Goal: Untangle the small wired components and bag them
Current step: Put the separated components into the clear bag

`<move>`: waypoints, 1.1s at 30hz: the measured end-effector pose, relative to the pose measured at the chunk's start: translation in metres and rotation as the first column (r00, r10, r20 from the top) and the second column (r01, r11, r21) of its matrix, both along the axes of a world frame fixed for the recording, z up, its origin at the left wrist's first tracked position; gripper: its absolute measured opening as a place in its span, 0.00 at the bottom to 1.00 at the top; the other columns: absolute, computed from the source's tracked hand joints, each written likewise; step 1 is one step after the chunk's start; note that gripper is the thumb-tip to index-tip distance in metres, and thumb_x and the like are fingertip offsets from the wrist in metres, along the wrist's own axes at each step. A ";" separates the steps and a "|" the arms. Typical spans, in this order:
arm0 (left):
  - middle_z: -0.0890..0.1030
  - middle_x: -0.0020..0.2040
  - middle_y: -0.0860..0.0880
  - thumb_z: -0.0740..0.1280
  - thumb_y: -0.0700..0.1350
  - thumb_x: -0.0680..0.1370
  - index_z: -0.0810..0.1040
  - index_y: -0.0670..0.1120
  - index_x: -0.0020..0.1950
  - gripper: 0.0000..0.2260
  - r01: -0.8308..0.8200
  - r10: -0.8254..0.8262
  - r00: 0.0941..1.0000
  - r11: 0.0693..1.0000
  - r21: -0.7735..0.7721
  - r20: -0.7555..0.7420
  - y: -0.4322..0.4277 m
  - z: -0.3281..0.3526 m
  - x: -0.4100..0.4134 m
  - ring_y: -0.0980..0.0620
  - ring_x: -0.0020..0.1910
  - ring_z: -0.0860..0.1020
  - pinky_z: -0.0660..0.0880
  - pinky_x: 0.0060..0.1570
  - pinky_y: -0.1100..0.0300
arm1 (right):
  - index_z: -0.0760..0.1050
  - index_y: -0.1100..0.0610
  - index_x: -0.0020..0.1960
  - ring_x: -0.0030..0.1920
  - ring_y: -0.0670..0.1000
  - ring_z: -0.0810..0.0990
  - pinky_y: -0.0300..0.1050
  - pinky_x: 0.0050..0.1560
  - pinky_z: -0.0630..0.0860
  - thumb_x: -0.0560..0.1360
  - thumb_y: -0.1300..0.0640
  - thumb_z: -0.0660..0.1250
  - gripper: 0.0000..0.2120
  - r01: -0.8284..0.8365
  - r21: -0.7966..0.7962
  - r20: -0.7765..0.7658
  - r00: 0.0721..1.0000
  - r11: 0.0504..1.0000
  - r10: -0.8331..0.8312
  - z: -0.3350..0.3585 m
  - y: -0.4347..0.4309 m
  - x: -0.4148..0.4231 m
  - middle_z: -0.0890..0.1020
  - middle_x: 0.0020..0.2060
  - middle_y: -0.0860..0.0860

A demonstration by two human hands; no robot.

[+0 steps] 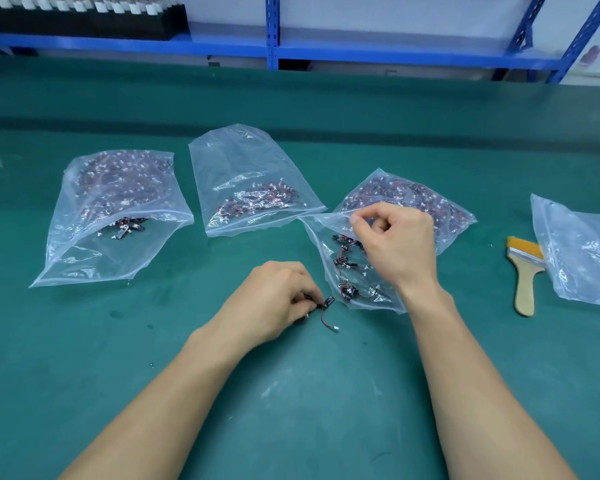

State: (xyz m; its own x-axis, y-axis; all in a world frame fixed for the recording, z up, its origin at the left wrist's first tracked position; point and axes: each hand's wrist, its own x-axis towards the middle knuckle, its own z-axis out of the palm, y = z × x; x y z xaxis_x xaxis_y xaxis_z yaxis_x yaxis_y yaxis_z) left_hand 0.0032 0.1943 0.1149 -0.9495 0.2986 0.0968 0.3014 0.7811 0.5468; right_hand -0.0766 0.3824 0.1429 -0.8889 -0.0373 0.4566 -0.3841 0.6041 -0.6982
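Bagging station, green table [84, 358]
Left hand [278, 299], lower centre, curled round one wired part [327, 302]; right hand [399, 244] pinching edge of the open bag [326, 230], centre right

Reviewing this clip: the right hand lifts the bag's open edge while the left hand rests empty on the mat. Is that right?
Not empty: in the head view the left hand pinches a small wired component on the mat. The right hand does lift the open edge of the bag.
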 end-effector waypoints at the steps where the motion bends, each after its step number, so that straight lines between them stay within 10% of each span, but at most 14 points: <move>1: 0.81 0.44 0.54 0.73 0.39 0.76 0.87 0.50 0.48 0.07 0.002 -0.002 1.000 1.000 0.023 -0.001 -0.001 -0.001 0.000 0.58 0.36 0.81 0.76 0.45 0.59 | 0.83 0.46 0.38 0.27 0.46 0.73 0.48 0.44 0.79 0.73 0.55 0.71 0.06 0.001 0.003 -0.002 1.000 1.000 -0.001 0.000 0.000 0.000 0.72 0.21 0.44; 10: 0.84 0.39 0.57 0.77 0.40 0.73 0.87 0.53 0.42 0.07 -0.191 0.225 0.974 0.837 0.513 -0.005 0.015 0.010 -0.009 0.59 0.34 0.82 0.77 0.42 0.65 | 0.83 0.47 0.39 0.27 0.45 0.72 0.44 0.40 0.77 0.73 0.53 0.72 0.05 -0.008 0.012 -0.021 1.000 1.000 0.009 0.000 -0.003 0.001 0.71 0.20 0.43; 17: 0.84 0.56 0.53 0.69 0.39 0.79 0.85 0.45 0.58 0.09 0.013 0.071 0.951 0.963 0.270 -0.299 0.043 0.005 -0.019 0.54 0.54 0.81 0.76 0.58 0.54 | 0.83 0.46 0.38 0.27 0.46 0.72 0.44 0.39 0.77 0.73 0.55 0.72 0.06 -0.007 0.007 -0.025 1.000 1.000 0.007 -0.001 -0.001 0.002 0.71 0.21 0.45; 20: 0.80 0.49 0.57 0.71 0.44 0.78 0.82 0.49 0.55 0.06 0.034 0.081 0.932 0.951 0.308 -0.354 0.030 0.003 -0.011 0.57 0.47 0.80 0.77 0.50 0.58 | 0.83 0.47 0.38 0.26 0.46 0.71 0.43 0.38 0.75 0.73 0.54 0.72 0.06 -0.002 0.012 -0.040 0.999 1.000 0.003 0.000 0.000 -0.002 0.69 0.20 0.44; 26: 0.75 0.34 0.59 0.70 0.72 0.65 0.78 0.56 0.45 0.22 -0.041 0.034 0.998 0.992 -0.122 -0.062 0.010 0.000 -0.008 0.61 0.36 0.72 0.72 0.37 0.58 | 0.83 0.47 0.38 0.26 0.46 0.70 0.40 0.37 0.73 0.73 0.55 0.72 0.06 -0.001 0.021 -0.043 0.999 1.000 0.002 -0.006 0.001 -0.002 0.69 0.20 0.44; 33: 0.78 0.39 0.59 0.71 0.58 0.76 0.81 0.55 0.45 0.08 0.113 -0.111 0.994 0.989 -0.098 0.023 0.006 -0.001 -0.010 0.60 0.39 0.73 0.75 0.45 0.55 | 0.82 0.45 0.37 0.26 0.46 0.70 0.39 0.37 0.73 0.73 0.54 0.72 0.07 0.000 0.023 -0.039 0.999 1.000 0.001 -0.008 0.000 -0.003 0.72 0.22 0.43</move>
